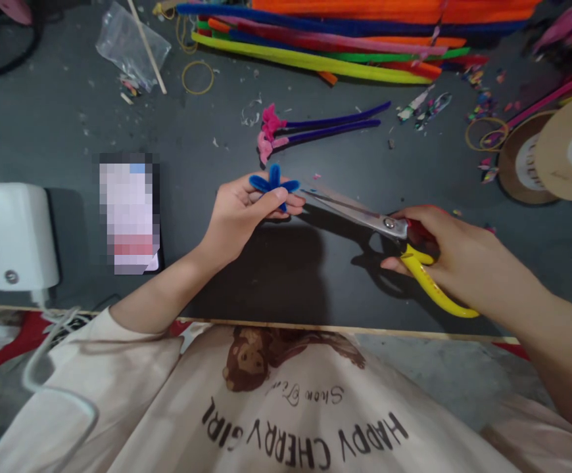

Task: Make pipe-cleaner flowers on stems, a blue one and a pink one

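Observation:
Pinched between the thumb and fingers of my left hand (239,213) is a blue pipe-cleaner flower (275,179) with several looped petals. My right hand (463,253) grips a pair of scissors (355,211) by its yellow and red handles. The blades point left, their tips close beside the flower's right petal, and look nearly closed. Just beyond my left hand lie two pipe-cleaner flowers, one hot pink (272,121) and one light pink (266,146), each on a dark purple stem pointing right.
Long coloured pipe cleaners (315,56) lie along the back. Ribbon spools (557,148) stand at the right. A phone (128,213) and a white power bank (17,236) with a cable are at the left. A plastic bag (131,46), a rubber band (198,77) and scraps lie behind.

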Available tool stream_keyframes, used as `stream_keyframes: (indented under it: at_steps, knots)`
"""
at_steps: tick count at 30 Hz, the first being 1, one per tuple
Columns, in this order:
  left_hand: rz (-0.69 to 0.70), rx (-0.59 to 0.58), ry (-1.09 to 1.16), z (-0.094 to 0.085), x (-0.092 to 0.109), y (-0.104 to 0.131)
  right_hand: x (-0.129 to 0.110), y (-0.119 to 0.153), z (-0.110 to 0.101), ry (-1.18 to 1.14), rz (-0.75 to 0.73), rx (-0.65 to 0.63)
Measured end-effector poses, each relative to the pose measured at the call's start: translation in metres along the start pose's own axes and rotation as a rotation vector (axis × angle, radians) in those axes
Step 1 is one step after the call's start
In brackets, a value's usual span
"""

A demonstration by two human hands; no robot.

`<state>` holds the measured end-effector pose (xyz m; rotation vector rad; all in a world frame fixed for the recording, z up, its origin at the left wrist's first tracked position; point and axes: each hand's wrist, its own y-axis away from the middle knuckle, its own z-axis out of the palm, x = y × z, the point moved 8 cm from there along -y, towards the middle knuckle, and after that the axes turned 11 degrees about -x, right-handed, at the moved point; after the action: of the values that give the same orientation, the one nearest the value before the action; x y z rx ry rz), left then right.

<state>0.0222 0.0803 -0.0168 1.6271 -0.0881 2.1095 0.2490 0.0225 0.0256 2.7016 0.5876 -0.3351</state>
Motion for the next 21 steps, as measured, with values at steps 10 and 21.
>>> stream_keyframes:
  at_steps: [10, 21]
  knots:
    - [0.066, -0.069, -0.118, 0.007, 0.005, 0.0, -0.005, 0.001, -0.003, 0.024, -0.014, 0.01]
    - [0.053, -0.055, -0.262, 0.005, 0.011, 0.002, 0.0, -0.003, 0.004, -0.074, 0.06, -0.122]
